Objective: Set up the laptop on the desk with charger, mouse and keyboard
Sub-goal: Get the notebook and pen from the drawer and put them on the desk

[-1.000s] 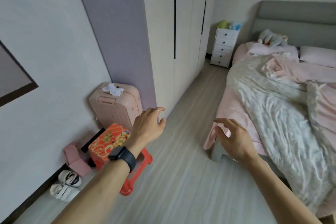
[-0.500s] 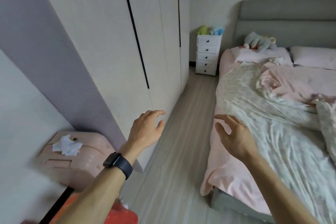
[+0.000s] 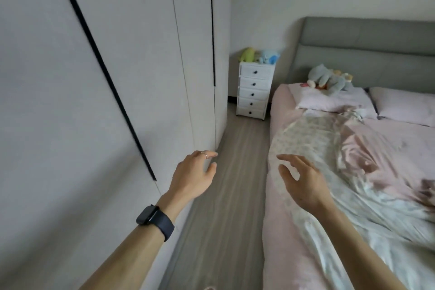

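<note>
Holds left hand (image 3: 191, 179) out beside wardrobe (image 3: 131, 59), fingers loose and spread, gripping nothing; holds right hand (image 3: 303, 183) likewise relaxed, empty, over bed (image 3: 277, 247) edge.

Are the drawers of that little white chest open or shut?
Shut: all five fronts of the white chest sit flush.

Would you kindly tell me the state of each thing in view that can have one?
left hand: open, holding nothing.
right hand: open, holding nothing.
wardrobe doors: shut.
drawer unit: all five drawers shut.
bed: unmade.
quilt: rumpled.
watch: strapped on the left arm.
</note>
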The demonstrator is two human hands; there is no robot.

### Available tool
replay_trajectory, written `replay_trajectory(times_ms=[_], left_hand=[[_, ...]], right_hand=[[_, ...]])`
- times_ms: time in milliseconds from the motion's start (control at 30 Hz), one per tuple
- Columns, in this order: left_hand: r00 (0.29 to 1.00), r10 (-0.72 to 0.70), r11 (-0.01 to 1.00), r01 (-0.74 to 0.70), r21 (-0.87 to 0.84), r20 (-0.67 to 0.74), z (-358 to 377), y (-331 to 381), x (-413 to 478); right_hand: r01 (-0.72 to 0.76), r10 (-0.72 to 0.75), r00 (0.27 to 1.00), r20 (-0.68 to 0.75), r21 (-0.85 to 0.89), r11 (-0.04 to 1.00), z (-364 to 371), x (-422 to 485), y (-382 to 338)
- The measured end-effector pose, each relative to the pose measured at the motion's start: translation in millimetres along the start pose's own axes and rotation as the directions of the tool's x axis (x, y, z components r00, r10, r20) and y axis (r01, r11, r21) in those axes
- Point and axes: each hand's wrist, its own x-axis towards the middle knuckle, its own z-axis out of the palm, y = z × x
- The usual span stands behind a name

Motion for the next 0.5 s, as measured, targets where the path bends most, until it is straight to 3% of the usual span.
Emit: replay_trajectory(times_ms=[167, 367, 500], left_hand=[[0.995, 0.022, 1.0, -0.024, 0.016, 0.093, 18, -13, 174], [0.969, 0.045, 0.999, -0.049, 0.012, 0.243, 67, -7, 319], [0.959, 0.09, 0.995, -0.101, 0.027, 0.27, 98, 0, 426]], right_hand=[[-0.129, 0.129, 0.992, -0.013, -0.011, 0.992, 20, 136, 27], [-0.228, 0.229, 0.974, 0.006, -0.04, 0.973, 40, 246, 66], [-0.255, 0.256, 0.967, 0.022, -0.02, 0.967, 54, 340, 100]])
